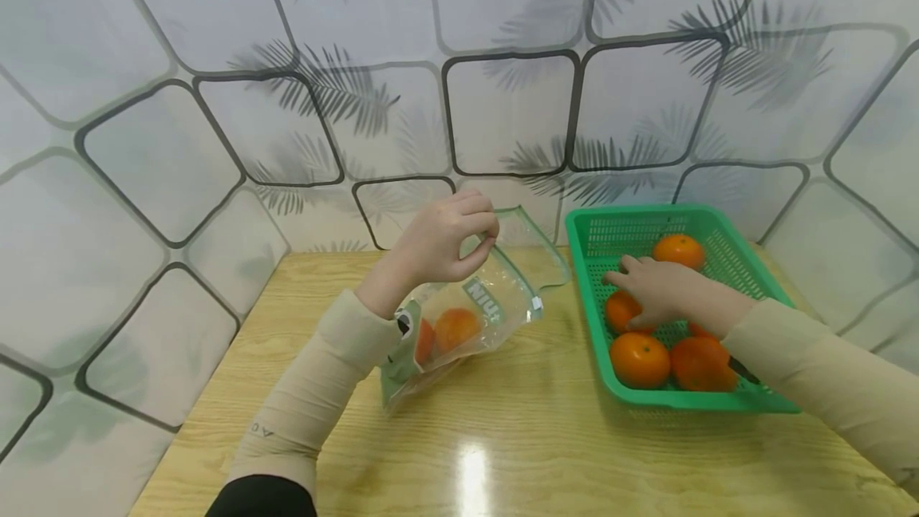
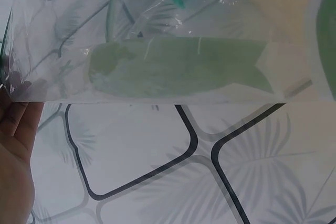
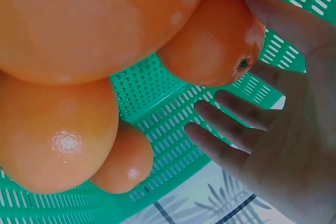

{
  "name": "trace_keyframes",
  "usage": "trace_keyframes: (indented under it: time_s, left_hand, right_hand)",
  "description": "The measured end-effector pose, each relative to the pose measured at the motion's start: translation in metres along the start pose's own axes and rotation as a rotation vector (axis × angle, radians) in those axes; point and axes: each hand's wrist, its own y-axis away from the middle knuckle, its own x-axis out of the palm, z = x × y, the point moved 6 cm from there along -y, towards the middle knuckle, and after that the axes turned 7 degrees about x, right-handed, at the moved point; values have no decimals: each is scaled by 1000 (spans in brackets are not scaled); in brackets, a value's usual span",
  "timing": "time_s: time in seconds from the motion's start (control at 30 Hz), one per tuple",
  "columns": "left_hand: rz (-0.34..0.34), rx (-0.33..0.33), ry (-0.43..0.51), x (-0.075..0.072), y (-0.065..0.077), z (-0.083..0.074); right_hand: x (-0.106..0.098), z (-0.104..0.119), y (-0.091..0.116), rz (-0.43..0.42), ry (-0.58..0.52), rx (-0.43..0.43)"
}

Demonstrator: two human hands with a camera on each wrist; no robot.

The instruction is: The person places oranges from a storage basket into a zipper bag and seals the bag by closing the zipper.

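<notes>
My left hand [image 1: 447,239] pinches the upper edge of a clear zip bag [image 1: 506,290] with green print, its mouth slanting toward the basket. Inside the bag lie oranges [image 1: 457,328], low down against the printed side. The left wrist view shows the fingers [image 2: 17,121] at the bag's edge. Over a green plastic basket [image 1: 594,333], my right hand [image 1: 664,290] reaches down with fingers spread beside an orange [image 3: 212,40]. In the right wrist view, the thumb and forefinger are right at that orange, while the other fingers stretch out uncurled.
Several more oranges [image 1: 640,361] fill the near part of the basket, and one orange [image 1: 678,251] lies at its back. A white slider [image 1: 536,304] sits at the end of the bag's zip. A patterned wall covering [image 1: 510,114] rises behind the wooden table [image 1: 402,461].
</notes>
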Motion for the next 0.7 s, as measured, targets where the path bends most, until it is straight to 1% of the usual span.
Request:
trace_keyframes:
  time_s: [0.3,0.4,0.53,0.7]
  left_hand:
    - [-3,9,-8,1,1,0]
    - [0,9,-10,1,1,0]
    - [0,10,-10,1,1,-1]
    - [-6,15,-7,1,1,-1]
  right_hand:
    - [2,0,0,53,-35,-3]
    - [4,1,0,49,-36,-29]
    - [5,3,-1,23,-27,-60]
    - [5,4,-2,12,-20,-74]
